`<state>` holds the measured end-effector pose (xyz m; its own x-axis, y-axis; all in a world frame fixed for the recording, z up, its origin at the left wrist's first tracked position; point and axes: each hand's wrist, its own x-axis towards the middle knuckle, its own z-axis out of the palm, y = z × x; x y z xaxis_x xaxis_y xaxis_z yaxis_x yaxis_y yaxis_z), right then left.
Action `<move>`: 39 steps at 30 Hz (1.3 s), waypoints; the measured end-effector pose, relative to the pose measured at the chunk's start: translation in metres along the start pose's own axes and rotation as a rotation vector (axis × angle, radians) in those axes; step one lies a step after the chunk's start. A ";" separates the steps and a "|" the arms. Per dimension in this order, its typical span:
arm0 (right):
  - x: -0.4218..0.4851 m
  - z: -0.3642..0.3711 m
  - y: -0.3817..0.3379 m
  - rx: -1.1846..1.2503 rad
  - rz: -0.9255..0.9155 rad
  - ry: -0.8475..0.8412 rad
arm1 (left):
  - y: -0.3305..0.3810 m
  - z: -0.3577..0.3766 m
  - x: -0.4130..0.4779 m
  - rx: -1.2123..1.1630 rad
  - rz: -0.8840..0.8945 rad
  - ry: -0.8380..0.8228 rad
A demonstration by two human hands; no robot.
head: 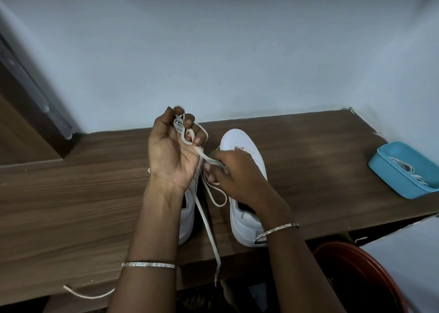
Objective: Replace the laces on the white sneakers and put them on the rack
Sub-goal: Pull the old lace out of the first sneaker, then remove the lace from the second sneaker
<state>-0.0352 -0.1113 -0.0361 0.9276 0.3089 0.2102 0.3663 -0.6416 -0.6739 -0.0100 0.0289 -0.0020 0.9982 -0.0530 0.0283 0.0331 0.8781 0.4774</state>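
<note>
On desk (71, 194), near blue tub (403, 170) with more laces: two white sneakers (240, 144) side by side. Left hand (171, 151) up over them, fingers curled round loops of lace (206, 220). Right hand (237, 172) pinching same lace at shoe — likely pulling old lace out. Next — free it all, then thread new lace.

No text, label, brand mark or number can be read on anything in view, neither on the objects nor on the surfaces around them.
</note>
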 end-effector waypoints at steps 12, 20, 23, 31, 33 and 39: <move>-0.010 -0.065 0.027 1.359 0.326 0.431 | 0.010 -0.023 -0.002 1.043 0.353 0.246; -0.009 -0.069 0.015 1.534 0.210 0.422 | -0.021 -0.005 -0.012 1.615 0.000 -0.286; -0.009 -0.074 -0.007 1.553 0.091 0.239 | -0.042 -0.001 -0.009 1.730 0.176 -0.437; -0.029 -0.090 -0.026 1.454 0.290 0.625 | -0.040 0.058 -0.031 0.980 0.014 -0.054; -0.041 -0.087 -0.021 1.285 0.392 0.702 | -0.046 0.073 -0.039 0.619 -0.131 -0.006; -0.085 -0.090 -0.038 1.098 0.562 0.540 | -0.094 0.103 -0.066 0.293 -0.383 0.077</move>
<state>-0.1211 -0.1759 0.0353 0.9376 -0.2841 -0.2005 -0.0821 0.3793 -0.9216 -0.0842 -0.0992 0.0422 0.9184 -0.3005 -0.2575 0.3939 0.6314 0.6679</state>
